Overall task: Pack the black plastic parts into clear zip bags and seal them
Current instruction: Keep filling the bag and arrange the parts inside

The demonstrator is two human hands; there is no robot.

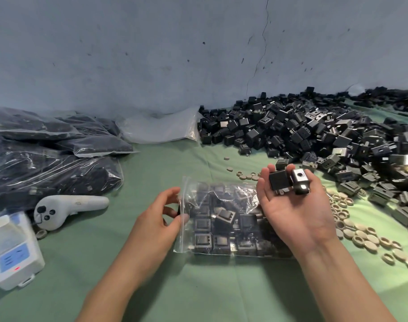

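The left hand [161, 214] pinches the zip bag [223, 226] at its left edge; over its right side the right hand [291, 205] grips two black parts [287, 182].

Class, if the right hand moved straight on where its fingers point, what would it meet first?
Probably the pile of black parts, just beyond the right hand; depth is unclear.

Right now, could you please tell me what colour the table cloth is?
The cloth is pale green, clearest in the head view.
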